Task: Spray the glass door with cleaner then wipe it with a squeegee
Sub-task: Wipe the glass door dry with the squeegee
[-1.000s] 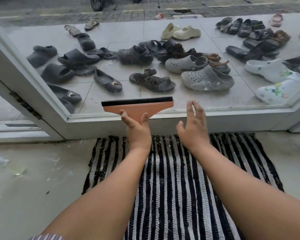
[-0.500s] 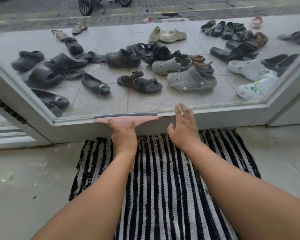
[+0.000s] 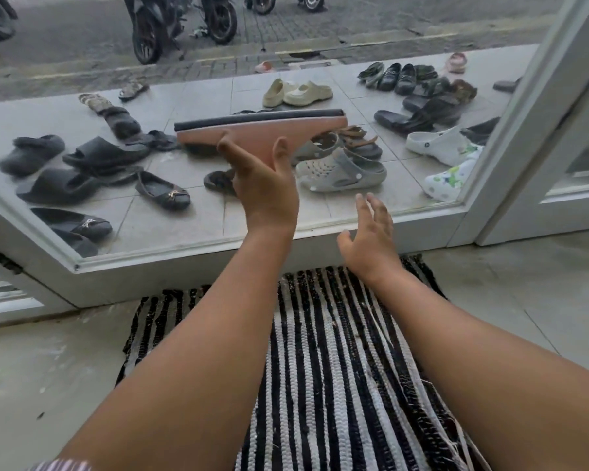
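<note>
Looks like we're in the wiping step, with no spray bottle showing anywhere. The left grip [image 3: 266, 195] is pinching the squeegee [image 3: 269, 132] by its pink neck, thumb on one side and fingers on the other. It's holding it up in the middle of the frame, black blade on top, in front of the door [image 3: 320, 215] glass. Honestly can't tell if the rubber is touching the pane or hanging just off it. The right grip [image 3: 371, 239] is hovering spread and holding nothing, just right of centre, near the bottom rail above the mat [image 3: 337, 351].

My guess for the next move: pressing the blade flat and pulling a fresh strip downward, keeping the edge level so it isn't leaving streaks.

Versus half a second ago, the squeegee was sitting down at the bottom rail and now it's lifted to mid-pane. The right grip was up against the rail and is now coming off it. The view is tilting up too, with motorbikes [image 3: 147, 28] showing at the top.
</note>
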